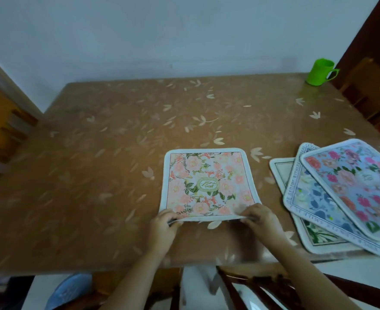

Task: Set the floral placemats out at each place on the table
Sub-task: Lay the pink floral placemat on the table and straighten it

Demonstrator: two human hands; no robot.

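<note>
A pink floral placemat (207, 182) with a white border lies on the brown leaf-patterned table (95, 164), just ahead of me. My left hand (164, 224) pinches its near left corner and my right hand (259, 218) pinches its near right corner, with the near edge lifted slightly off the table. A loose pile of three more floral placemats (345, 193) sits at the right, near the table's front edge; the top one is blue with pink flowers.
A green plastic mug (320, 72) stands at the far right corner. Wooden chairs sit at the left (0, 128), at the right (372, 97) and below the near edge (263, 285). A pale wall backs the table.
</note>
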